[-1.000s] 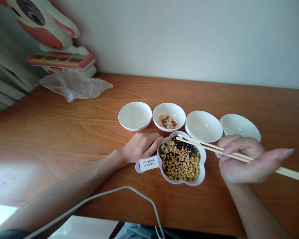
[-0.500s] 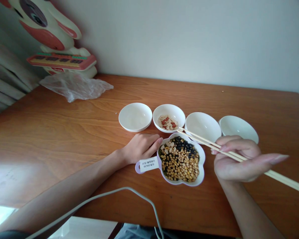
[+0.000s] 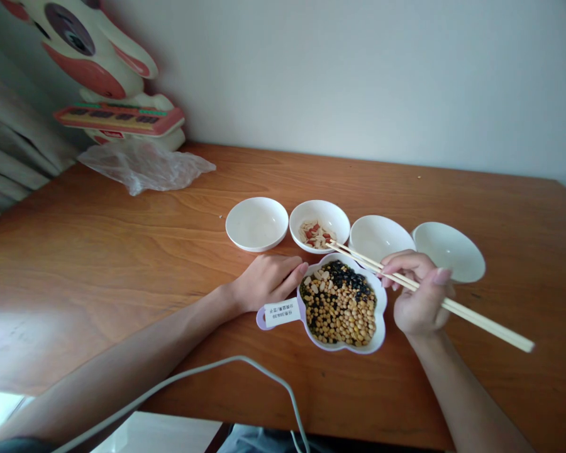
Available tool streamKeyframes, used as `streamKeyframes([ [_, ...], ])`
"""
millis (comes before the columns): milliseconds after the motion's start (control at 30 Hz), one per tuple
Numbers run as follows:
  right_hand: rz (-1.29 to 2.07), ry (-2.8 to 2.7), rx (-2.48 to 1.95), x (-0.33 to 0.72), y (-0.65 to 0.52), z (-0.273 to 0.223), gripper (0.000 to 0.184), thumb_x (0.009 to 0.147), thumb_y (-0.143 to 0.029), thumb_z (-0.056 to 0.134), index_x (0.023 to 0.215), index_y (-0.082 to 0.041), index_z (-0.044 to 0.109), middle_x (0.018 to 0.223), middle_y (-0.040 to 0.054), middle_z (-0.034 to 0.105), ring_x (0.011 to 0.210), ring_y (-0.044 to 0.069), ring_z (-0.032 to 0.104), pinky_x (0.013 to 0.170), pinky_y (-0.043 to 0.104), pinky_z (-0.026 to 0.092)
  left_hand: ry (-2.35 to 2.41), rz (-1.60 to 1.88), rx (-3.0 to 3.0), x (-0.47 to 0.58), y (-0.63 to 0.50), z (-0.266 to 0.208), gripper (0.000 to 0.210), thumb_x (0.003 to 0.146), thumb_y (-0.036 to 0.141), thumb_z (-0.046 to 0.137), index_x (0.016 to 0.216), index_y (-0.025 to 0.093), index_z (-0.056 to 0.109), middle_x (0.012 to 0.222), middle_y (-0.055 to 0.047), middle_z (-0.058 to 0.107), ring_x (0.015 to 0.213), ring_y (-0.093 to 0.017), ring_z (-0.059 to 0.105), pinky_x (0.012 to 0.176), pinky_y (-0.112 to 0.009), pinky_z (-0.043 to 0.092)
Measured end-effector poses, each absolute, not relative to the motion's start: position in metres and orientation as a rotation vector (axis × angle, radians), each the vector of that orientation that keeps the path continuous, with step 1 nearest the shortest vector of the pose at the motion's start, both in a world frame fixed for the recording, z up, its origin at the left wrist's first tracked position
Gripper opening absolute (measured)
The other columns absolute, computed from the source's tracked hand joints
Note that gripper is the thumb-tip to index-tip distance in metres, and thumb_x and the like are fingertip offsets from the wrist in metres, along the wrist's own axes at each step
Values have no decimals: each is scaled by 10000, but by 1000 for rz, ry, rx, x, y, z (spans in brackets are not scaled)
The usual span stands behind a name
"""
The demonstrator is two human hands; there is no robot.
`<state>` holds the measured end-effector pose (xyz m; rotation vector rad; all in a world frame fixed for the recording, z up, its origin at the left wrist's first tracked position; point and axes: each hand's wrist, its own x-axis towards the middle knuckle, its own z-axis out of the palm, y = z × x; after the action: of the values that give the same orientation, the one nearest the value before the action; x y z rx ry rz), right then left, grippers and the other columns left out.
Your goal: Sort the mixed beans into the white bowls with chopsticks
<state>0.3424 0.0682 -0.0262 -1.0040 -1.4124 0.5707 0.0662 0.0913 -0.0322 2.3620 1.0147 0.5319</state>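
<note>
A pair of wooden chopsticks (image 3: 476, 319) is gripped in my right hand (image 3: 419, 296). Their tips reach over the near rim of a small white bowl (image 3: 323, 209) that contains peanut pieces (image 3: 315, 234), some red-skinned; no peanut shows clearly between the tips. My left hand (image 3: 271, 280) is closed at the left rim of a lilac-and-white, paw-shaped bowl (image 3: 380, 314), thumb and fingers against its edge. Yellow beans (image 3: 349, 314), black beans (image 3: 346, 274) and pale peanuts fill this bowl mixed together. Its handle carries a white label (image 3: 283, 313) with printed characters.
In line with the peanut bowl stand a white bowl (image 3: 257, 223) on its left and two more, a middle one (image 3: 382, 234) and a far right one (image 3: 448, 251). A crumpled plastic bag (image 3: 146, 167) and toy keyboard figure (image 3: 122, 119) sit back left. A white cable (image 3: 236, 358) crosses the front.
My right hand has shifted slightly left, and its raised thumb has come down onto the chopsticks. The tips have moved a little left over the peanut bowl. My left hand stays put.
</note>
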Motion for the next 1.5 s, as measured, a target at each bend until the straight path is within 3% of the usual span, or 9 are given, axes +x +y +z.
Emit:
streamKeyframes([
  [233,541,-1406,-978,346,67,-24,625,1052,-574,302,724,-217,696,669,60,640,536,176,551,488,338,358,1015,530,2354,67,91,-31,412,1121,353,297,791,189,481,715,2,587,600,-117,476,622,-293,344],
  [700,605,-1358,-959,348,63,-17,596,1012,-615,396,684,-234,718,624,69,627,563,207,565,488,364,345,1016,540,2359,67,91,-34,418,1122,358,297,794,188,492,710,5,583,598,-114,484,622,-296,341],
  [1200,1060,-1577,-893,350,60,-11,757,994,-746,196,655,-225,628,588,43,540,587,212,513,597,376,389,1015,549,2359,67,91,-34,408,1121,344,304,788,189,482,712,4,581,596,-114,471,621,-294,343],
  [1500,1062,-1757,-894,353,58,-25,783,1005,-729,87,747,-226,628,682,45,587,652,205,543,644,370,424,1015,546,2348,67,91,-32,404,1120,340,311,782,188,472,711,7,576,593,-110,465,614,-291,333],
])
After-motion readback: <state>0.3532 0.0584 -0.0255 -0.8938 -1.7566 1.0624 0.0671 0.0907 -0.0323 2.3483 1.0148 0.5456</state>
